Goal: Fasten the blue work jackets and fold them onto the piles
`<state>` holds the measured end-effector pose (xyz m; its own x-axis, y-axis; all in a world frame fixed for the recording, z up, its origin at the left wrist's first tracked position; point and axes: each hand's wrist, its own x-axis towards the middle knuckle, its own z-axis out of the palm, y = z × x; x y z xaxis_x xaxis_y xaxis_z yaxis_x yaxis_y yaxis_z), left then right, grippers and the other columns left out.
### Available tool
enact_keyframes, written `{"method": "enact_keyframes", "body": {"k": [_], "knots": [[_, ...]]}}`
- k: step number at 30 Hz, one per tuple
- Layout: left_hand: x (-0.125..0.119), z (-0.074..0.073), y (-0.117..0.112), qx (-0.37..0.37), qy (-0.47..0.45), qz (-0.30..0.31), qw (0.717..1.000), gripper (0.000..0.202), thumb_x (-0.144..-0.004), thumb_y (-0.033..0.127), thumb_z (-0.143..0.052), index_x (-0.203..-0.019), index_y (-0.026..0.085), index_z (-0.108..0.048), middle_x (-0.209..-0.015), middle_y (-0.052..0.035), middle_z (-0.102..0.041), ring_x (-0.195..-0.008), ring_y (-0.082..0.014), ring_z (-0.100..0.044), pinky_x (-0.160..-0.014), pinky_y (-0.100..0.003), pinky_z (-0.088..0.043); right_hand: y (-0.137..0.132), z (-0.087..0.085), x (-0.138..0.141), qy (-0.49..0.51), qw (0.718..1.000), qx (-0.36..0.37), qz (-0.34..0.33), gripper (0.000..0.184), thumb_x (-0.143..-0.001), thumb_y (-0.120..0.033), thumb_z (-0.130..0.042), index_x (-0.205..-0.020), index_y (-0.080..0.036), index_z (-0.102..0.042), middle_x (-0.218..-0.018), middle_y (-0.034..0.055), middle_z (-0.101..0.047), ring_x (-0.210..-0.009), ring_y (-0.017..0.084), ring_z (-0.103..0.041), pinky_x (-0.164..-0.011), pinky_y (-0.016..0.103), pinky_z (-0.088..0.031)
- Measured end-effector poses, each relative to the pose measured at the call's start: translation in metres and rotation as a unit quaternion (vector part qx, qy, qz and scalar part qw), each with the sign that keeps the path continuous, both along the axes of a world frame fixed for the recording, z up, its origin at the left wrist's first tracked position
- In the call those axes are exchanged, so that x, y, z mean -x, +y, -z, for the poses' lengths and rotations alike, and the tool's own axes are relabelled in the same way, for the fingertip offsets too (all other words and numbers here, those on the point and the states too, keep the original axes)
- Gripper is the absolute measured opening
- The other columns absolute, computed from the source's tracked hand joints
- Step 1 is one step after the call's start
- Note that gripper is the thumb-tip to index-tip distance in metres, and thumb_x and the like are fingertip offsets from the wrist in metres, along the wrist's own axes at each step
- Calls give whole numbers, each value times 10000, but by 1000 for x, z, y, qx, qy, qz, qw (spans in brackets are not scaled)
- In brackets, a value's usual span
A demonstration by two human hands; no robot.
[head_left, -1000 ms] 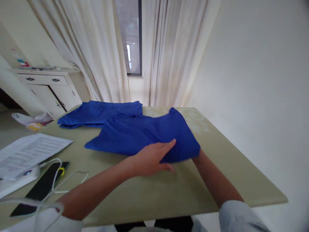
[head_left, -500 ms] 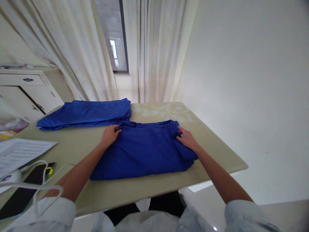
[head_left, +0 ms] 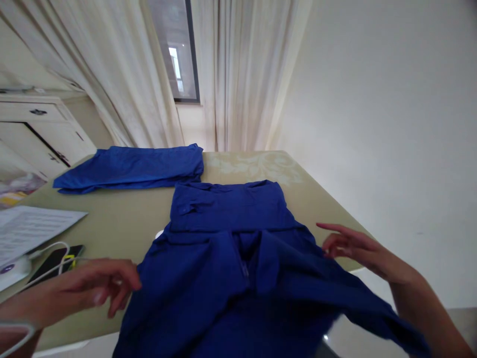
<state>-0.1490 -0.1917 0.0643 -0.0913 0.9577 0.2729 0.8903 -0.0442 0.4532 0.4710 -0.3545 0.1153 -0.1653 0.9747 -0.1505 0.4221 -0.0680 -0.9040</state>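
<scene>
A blue garment [head_left: 231,248] lies spread out in front of me, its far half flat on the beige table [head_left: 320,199] and its near half hanging over the table's front edge toward me. My left hand [head_left: 89,291] hovers just left of the garment's edge, its fingers loosely bent and apart, and nothing shows in them. My right hand [head_left: 350,246] is at the garment's right edge, fingers stretched and apart, fingertips close to the fabric.
A second blue garment [head_left: 130,166] lies folded at the table's back left. Printed papers [head_left: 33,228], a black phone [head_left: 55,258] and a white cable [head_left: 48,248] sit at the left. A white cabinet [head_left: 40,134] and curtains [head_left: 238,74] stand behind.
The folded garment has been opened out and pulled toward me, so it now hangs over the near edge. Both hands have come off its far corners and moved nearer, to its sides.
</scene>
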Motion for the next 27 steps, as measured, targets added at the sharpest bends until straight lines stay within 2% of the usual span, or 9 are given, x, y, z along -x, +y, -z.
{"method": "enact_keyframes", "body": {"k": [3,6,11,14,17,19,21,24,27], "knots": [[-11,3,17,35,5,10,999,516,-872,629,-643,-1211,244,-698,-1110,-104,-771,-1133,-357,-714,-904,-404,-578,58,20,16,-83,988,-95,86,684,-868,-640,-713,-1438,-269,-643,-1289,199,-733,-1172,354,-724,-1023,570,-581],[-20,9,33,67,10,22,997,553,-815,632,-698,-1180,218,-704,-1118,-128,-774,-1115,-365,-725,-900,-404,-579,127,52,53,-182,958,-115,190,926,-764,-651,-802,-1509,-165,-542,-1515,264,-574,-1306,419,-644,-1090,600,-528],[-31,9,60,144,8,61,988,371,-722,441,-779,-995,192,-751,-1016,-114,-800,-984,-346,-757,-836,-372,-577,186,77,93,-244,951,-84,171,916,-737,-436,-854,-1513,-97,-503,-1417,253,-651,-1288,382,-656,-1137,550,-488],[-33,-17,79,116,0,101,988,241,-775,374,-725,-949,210,-759,-946,-58,-801,-900,-298,-752,-792,-337,-566,209,56,88,-244,947,-166,124,723,-768,-361,-801,-1424,-139,-594,-1377,183,-689,-1261,336,-663,-1141,503,-483],[-41,-59,107,26,41,56,997,238,-849,392,-692,-991,207,-738,-946,-72,-780,-959,-314,-740,-838,-363,-569,247,14,76,-253,919,-268,137,660,-803,-374,-769,-1413,-175,-613,-1357,150,-701,-1248,330,-658,-1143,489,-480],[-54,-84,131,-37,54,-6,998,348,-896,402,-670,-1175,197,-701,-1124,-120,-759,-1111,-346,-715,-929,-410,-566,279,-12,75,-276,891,-305,191,687,-827,-361,-751,-1463,-174,-569,-1358,160,-698,-1251,358,-649,-1132,524,-480],[-70,-93,153,-53,32,-51,997,639,-894,420,-701,-1453,153,-545,-1390,-211,-646,-1249,-376,-665,-1017,-460,-548,305,-23,83,-299,867,-311,251,784,-851,-351,-738,-1555,-145,-462,-1417,209,-649,-1274,395,-631,-1108,565,-480],[-97,-72,164,-14,-7,28,999,910,-878,462,-736,-1613,105,-334,-1535,-275,-513,-1262,-362,-668,-1072,-474,-534,320,-4,107,-332,854,-310,253,905,-876,-409,-733,-1627,-92,-340,-1558,282,-495,-1388,426,-543,-1143,577,-438],[-119,-21,145,27,16,228,973,717,-961,490,-614,-1566,142,-450,-1502,-197,-595,-1325,-309,-639,-1147,-445,-485,304,40,140,-355,879,-289,130,884,-930,-503,-681,-1637,-98,-338,-1625,262,-427,-1507,389,-427,-1221,531,-372]]}}
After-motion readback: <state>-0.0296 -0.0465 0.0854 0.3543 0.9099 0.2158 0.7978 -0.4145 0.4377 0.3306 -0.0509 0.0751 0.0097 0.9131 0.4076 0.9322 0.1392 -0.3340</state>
